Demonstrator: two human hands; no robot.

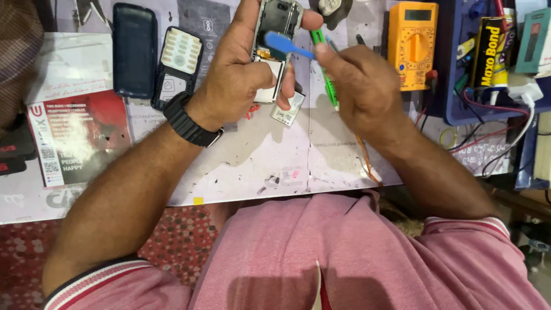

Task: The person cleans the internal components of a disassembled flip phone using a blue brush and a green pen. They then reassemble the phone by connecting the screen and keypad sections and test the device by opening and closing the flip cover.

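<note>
My left hand (241, 74), with a black watch on the wrist, grips an opened mobile phone body (276, 23) above the white work surface; its bare circuit board faces up. My right hand (359, 86) pinches a blue plastic pry tool (287, 45) whose flat tip rests on the phone's board. A green-handled tool (326, 80) lies partly hidden under my right hand. Just below my left hand's fingers lies a small silver battery (288, 109).
A dark phone back cover (134, 49) and a keypad panel (177, 63) lie at the left. An orange multimeter (412, 43) stands at the right, beside a blue tray (459, 109) with a glue tube and wires. A red leaflet (77, 138) lies at the left.
</note>
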